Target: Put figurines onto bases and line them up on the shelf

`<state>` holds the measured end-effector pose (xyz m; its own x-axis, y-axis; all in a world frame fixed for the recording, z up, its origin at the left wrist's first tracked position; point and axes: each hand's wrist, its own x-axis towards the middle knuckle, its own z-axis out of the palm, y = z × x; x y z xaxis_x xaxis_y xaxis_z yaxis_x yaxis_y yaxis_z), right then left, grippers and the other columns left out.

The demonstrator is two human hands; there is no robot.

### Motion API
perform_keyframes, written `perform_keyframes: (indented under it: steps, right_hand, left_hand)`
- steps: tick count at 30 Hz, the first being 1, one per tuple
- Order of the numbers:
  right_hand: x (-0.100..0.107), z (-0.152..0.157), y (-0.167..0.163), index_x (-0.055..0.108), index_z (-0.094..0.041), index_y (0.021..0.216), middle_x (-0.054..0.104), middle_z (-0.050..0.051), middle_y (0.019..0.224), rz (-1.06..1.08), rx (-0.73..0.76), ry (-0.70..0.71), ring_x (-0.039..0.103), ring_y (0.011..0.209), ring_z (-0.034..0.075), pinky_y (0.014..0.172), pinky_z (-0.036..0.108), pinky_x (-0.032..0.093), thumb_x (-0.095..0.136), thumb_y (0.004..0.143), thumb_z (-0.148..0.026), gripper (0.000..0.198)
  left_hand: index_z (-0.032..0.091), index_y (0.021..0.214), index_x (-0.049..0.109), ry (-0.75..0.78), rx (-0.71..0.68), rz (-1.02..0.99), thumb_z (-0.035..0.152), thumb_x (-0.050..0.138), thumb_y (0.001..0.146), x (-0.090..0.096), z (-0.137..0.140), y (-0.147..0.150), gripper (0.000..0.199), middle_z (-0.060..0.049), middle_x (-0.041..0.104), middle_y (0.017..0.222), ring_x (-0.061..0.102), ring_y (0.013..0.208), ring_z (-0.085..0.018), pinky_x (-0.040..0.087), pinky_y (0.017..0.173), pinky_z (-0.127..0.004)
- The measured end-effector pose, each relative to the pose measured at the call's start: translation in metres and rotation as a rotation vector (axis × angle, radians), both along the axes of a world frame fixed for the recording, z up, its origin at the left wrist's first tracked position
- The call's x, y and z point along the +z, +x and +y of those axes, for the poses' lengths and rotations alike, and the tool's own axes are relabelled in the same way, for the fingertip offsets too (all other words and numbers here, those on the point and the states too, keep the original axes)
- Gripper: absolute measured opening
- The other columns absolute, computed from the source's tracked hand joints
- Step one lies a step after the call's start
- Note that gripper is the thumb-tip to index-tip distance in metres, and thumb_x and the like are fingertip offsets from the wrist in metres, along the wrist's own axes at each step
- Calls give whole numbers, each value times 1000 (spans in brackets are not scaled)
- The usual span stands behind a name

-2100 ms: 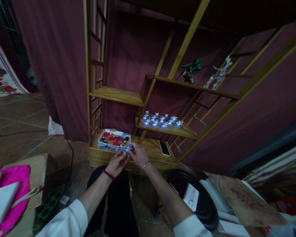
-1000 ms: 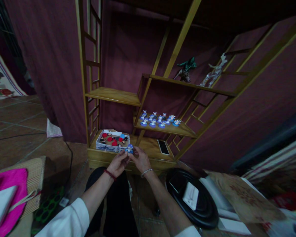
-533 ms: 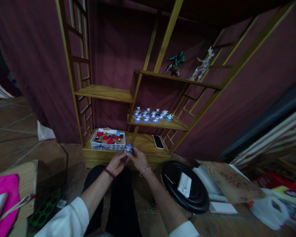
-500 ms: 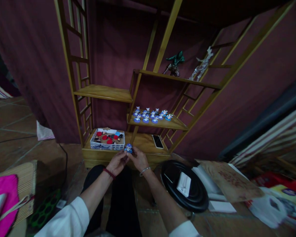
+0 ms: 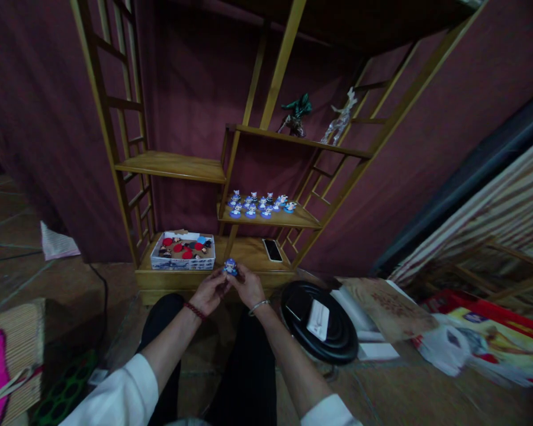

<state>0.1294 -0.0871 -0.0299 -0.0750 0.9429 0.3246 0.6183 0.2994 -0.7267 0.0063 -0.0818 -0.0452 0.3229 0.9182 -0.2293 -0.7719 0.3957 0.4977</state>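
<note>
A small blue-and-white figurine [image 5: 230, 267] is held upright between the fingertips of both hands, just in front of the cabinet's lowest board. My left hand [image 5: 208, 291], with a red bead bracelet at the wrist, pinches it from the left. From the other side my right hand [image 5: 249, 286], wearing a silver bangle, grips it too. Left of the hands, a patterned cardboard box [image 5: 183, 263] holds red-based figurines and loose pieces. Several similar figurines [image 5: 250, 211] stand in rows on the small middle shelf [image 5: 304, 220] above.
A phone [image 5: 272, 250] lies on the lowest board. On the upper right shelf [image 5: 313, 144] stand a green figure [image 5: 298, 112] and a clear deer ornament [image 5: 340, 118]. A round black stool [image 5: 337, 346] carrying a white packet [image 5: 318, 320] is at right, beside papers and plastic bags [image 5: 446, 346].
The view has turned slightly to the right, so the cabinet sits further left. Both hands keep the figurine in nearly the same hold; my right knee has shifted outward.
</note>
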Motion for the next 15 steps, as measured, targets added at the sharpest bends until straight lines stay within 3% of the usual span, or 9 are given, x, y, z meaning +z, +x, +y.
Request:
perform_keyframes:
  steps: [15]
  right_hand:
    - [6,-1,6,53,-24,99,63,1,89,40,-53,-13,60,79,14,73,26,46,56,72,-31,28]
  left_hand:
    - [14,80,61,-11,-38,9,4,57,69,6,3,8,15,-1,63,76,59,67,-8,48,65,-19]
